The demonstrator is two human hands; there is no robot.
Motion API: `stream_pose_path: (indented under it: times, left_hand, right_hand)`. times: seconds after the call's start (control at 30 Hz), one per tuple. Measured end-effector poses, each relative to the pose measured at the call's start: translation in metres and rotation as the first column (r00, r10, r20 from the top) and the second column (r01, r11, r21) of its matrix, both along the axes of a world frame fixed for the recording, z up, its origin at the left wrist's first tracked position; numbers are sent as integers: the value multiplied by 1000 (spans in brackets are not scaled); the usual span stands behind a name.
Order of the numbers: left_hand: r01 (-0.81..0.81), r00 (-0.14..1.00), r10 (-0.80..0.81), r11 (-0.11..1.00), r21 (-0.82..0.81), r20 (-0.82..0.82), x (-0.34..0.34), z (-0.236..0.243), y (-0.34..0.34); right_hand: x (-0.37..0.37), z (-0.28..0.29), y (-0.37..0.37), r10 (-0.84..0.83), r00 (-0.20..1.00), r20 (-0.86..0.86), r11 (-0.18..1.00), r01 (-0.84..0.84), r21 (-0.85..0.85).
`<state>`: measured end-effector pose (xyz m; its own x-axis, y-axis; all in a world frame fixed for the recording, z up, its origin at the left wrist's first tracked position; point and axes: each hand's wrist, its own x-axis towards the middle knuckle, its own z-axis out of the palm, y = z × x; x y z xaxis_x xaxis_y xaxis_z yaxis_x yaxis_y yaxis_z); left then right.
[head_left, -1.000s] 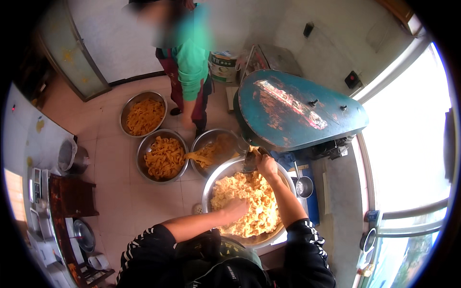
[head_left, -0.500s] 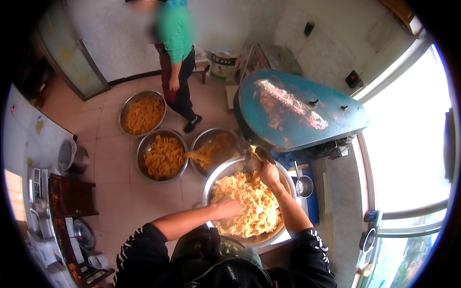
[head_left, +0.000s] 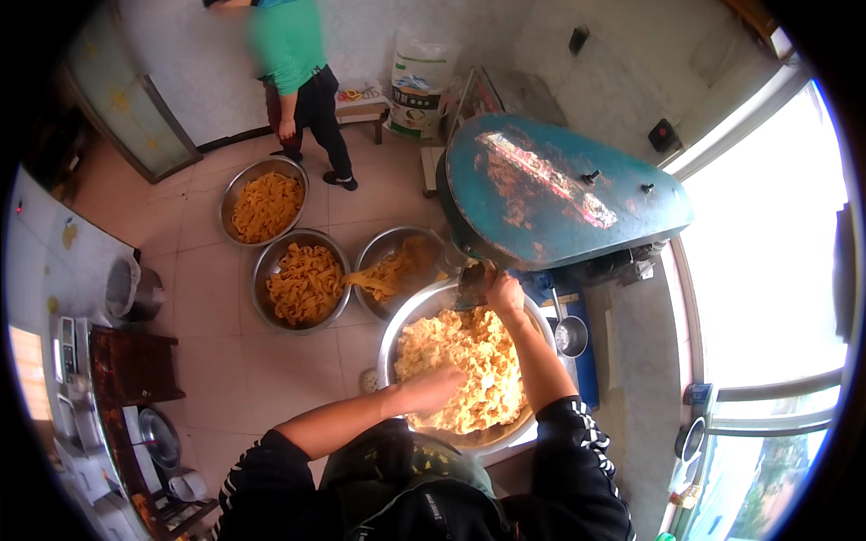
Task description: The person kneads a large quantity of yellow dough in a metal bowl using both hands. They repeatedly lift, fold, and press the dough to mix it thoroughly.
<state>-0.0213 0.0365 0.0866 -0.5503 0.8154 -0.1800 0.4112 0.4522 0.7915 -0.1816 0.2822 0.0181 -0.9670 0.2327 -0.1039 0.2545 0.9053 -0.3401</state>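
Note:
My left hand reaches into the crumbly pale-yellow dough in a large steel bowl below me, its fingertips hidden or blurred. Above the bowl's far side, my right hand is curled at the dark metal opening of a machine with a scuffed teal cover; what it holds is hidden. Orange-yellow ribbon strands hang into a steel bowl beside the machine.
Two steel bowls of ribbon strands stand on the tiled floor. A co-worker stands behind them near a white sack. A small saucepan lies right of my bowl; a dark wooden stand is at left, a bright window at right.
The co-worker has stepped back and to the left, away from the middle bowl. My hands stay at the dough and the machine's opening, shifting slightly.

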Motion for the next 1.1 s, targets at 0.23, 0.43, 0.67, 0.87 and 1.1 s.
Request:
stream_pose_path:
  times: [0.23,0.43,0.67,0.87,1.1]
  left_hand:
    - [-163,974,135,975,154,181,-4,-24,2]
    - [-261,962,260,965,2,79,-53,11,36]
    - [-233,757,281,960,158,-590,-144,-71,76]
    - [-101,987,105,994,33,-119,-75,-79,42]
    - [-232,953,243,970,-78,183,-54,-97,29]
  right_hand:
    - [7,15,-32,207,977,-49,977,-209,-41]
    - [33,-7,5,81,995,-65,997,-82,-11]
    - [73,25,38,106,971,-215,971,-147,-188]
    - [115,38,45,35,985,-168,939,-90,-333]
    - [115,46,56,57,983,-176,937,-113,-330]
